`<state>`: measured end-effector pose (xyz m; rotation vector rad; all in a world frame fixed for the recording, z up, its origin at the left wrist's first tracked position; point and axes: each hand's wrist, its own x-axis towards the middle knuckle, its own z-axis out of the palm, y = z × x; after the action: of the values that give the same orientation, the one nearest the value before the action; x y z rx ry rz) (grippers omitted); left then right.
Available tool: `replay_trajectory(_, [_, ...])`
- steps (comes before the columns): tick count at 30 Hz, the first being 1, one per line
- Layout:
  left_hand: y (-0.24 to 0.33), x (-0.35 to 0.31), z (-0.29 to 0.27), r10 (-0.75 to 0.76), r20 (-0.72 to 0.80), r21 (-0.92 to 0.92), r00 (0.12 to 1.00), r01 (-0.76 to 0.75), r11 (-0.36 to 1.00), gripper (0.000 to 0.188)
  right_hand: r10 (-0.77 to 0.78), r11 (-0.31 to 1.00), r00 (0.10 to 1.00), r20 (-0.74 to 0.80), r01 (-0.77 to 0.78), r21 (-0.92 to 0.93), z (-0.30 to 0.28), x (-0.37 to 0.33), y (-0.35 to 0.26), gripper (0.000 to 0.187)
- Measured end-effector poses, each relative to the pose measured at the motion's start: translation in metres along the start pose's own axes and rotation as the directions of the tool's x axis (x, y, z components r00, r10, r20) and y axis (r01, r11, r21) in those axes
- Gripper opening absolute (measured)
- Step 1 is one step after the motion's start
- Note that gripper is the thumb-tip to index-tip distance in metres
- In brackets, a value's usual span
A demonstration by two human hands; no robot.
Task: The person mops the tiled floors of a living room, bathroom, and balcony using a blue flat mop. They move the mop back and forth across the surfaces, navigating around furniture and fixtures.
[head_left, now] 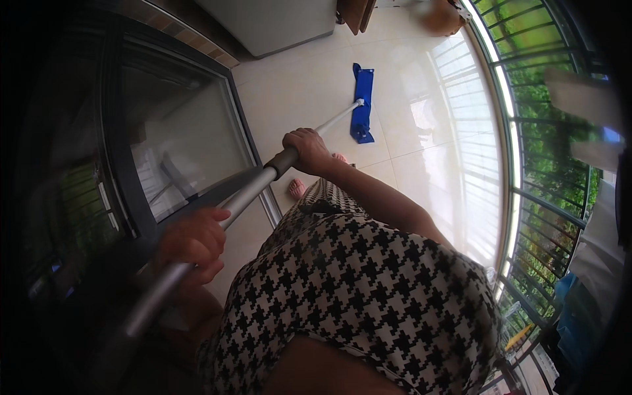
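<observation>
A flat mop with a blue head [363, 112] lies on the pale tiled floor ahead of my feet. Its grey metal pole [245, 196] slants from the head back to the lower left. My right hand [307, 149] is wrapped round the dark sleeve [282, 162] on the pole. Lower down and to the left, my left hand [194, 245] grips the same pole near its upper end, slightly blurred. The mop head rests flat, with a loose flap of blue cloth at each end.
A dark-framed glass door [191, 131] stands close on my left. At the far side is a grey cabinet-like box [276, 26], with a brown wooden piece [356, 14] beside it. A barred window [533, 131] runs along the right. My bare feet [297, 189] are below me.
</observation>
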<state>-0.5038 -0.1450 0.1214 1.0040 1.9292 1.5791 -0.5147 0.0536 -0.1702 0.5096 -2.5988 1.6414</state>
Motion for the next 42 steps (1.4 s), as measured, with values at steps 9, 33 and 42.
replay_trajectory(9, [-0.016, 0.06, 0.028, 0.054, -0.171, 0.106, 0.984, -0.036, 0.994, 0.028, -0.026, 0.995, 0.978, 0.209, 0.045, -0.087, -0.032, 0.074, 0.035, 0.023])
replay_trajectory(33, [-0.014, 0.003, 0.004, 0.142, 0.175, -0.297, 0.974, -0.085, 0.951, 0.024, 0.144, 0.952, 0.972, -0.185, -0.187, -0.243, -0.026, -0.037, -0.027, 0.032])
replay_trajectory(42, [-0.022, -0.007, 0.027, -0.043, -0.255, -0.222, 0.966, -0.015, 0.975, 0.023, 0.104, 0.974, 0.99, -0.09, -0.12, -0.19, -0.017, -0.035, 0.0, 0.023])
